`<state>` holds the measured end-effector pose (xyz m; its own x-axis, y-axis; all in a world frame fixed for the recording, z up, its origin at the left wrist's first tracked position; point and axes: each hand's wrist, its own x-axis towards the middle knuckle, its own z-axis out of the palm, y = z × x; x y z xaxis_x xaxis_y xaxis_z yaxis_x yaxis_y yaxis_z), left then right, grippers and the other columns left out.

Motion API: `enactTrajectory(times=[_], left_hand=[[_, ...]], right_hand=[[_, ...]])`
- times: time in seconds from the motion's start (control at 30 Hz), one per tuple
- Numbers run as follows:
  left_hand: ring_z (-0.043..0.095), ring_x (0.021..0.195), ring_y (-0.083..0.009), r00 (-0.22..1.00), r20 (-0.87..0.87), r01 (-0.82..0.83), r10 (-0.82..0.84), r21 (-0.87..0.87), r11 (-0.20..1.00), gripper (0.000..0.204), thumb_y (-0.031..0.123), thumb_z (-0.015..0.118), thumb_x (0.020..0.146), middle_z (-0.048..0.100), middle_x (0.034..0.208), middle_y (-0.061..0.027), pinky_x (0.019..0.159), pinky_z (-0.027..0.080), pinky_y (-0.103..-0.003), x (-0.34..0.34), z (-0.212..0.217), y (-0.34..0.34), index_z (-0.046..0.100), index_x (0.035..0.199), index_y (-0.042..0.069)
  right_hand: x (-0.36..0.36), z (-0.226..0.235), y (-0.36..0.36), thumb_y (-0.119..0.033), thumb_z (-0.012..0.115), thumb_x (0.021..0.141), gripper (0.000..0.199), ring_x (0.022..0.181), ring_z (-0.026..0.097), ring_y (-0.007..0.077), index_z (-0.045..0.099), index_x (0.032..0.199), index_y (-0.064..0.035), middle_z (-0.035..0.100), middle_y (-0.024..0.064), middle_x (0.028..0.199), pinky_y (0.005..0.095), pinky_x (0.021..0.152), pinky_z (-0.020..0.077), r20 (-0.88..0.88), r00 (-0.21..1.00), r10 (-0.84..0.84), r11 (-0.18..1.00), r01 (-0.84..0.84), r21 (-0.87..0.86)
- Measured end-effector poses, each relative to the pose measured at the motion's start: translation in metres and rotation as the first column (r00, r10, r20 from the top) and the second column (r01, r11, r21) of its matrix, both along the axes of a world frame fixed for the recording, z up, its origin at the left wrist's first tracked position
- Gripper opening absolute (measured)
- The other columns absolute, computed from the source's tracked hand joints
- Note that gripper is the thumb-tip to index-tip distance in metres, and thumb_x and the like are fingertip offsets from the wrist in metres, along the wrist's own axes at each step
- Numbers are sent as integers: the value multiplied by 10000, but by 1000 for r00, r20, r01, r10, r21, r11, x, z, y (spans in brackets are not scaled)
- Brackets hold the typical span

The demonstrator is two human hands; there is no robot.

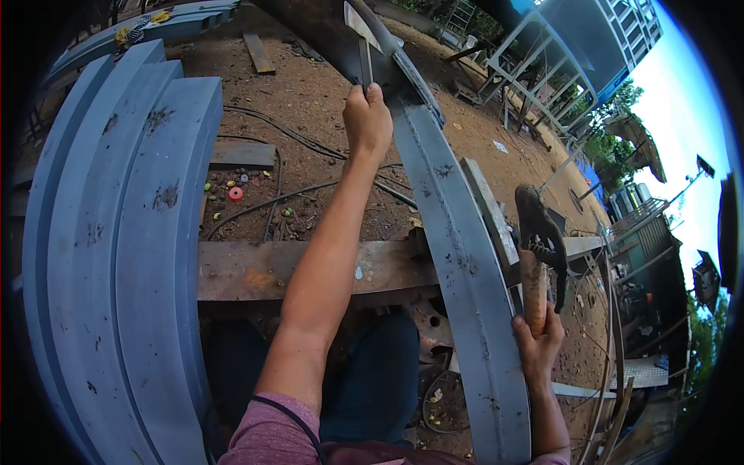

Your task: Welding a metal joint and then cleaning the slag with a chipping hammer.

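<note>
Steel beam [465,263] between hands: left hand [367,118] clamped on chisel [365,66], right hand [539,341] gripping hammer [535,256].

Left hand [367,118] gripping chisel [364,62], right hand [539,341] holding hammer [539,240]

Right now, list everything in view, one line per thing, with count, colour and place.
Steel beam: one, grey-blue, runs from top centre to bottom right.
Stacked beams: several, grey-blue, along the left side.
Rusty plate: one, brown, lies crosswise under the steel beam.
Chisel: one, dark metal, upright in the left hand, tip near the steel beam.
Hammer: one, dark head on a wooden handle, in the right hand.
Cables: several, black, on the dirt ground.
Red ring: one, on the ground beside the stack.
Frame structure: one, pale blue, top right.
Left hand: one, closed round the chisel.
Right hand: one, grips the hammer handle.
</note>
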<state>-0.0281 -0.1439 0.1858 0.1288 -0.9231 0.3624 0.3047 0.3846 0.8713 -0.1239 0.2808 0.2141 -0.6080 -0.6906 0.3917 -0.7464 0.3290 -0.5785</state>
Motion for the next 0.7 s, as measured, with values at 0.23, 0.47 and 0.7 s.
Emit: enactTrajectory(times=[0.23, 0.47, 0.7], left_hand=[[622, 878, -511, 915, 362, -161, 179, -80, 984, 313, 238, 438, 1017, 654, 904, -317, 797, 463, -561, -26, -4, -52, 546, 1030, -55], [627, 873, -508, 850, 498, -101, 171, -165, 981, 332, 262, 429, 1024, 650, 887, -323, 761, 468, -566, -15, -18, -59, 550, 1044, -47], [632, 865, -506, 766, 572, -165, 294, -267, 949, 341, 260, 429, 1025, 649, 880, -328, 758, 471, -568, -9, -9, -63, 554, 1019, -57]], right_hand=[[-1, 6, 2, -178, 795, 814, 471, 782, 625, 149, 584, 1156, 66, 670, 104, 896, 302, 726, 504, 58, 998, 24, 1000, -24, 8], [-4, 8, 4, -150, 786, 825, 467, 861, 607, 131, 580, 1183, 68, 669, 76, 956, 282, 792, 498, 70, 996, 59, 998, -59, -2], [-1, 8, -1, -140, 775, 832, 446, 850, 604, 134, 579, 1175, 68, 666, 71, 953, 280, 791, 496, 162, 984, 71, 997, -66, -33]])
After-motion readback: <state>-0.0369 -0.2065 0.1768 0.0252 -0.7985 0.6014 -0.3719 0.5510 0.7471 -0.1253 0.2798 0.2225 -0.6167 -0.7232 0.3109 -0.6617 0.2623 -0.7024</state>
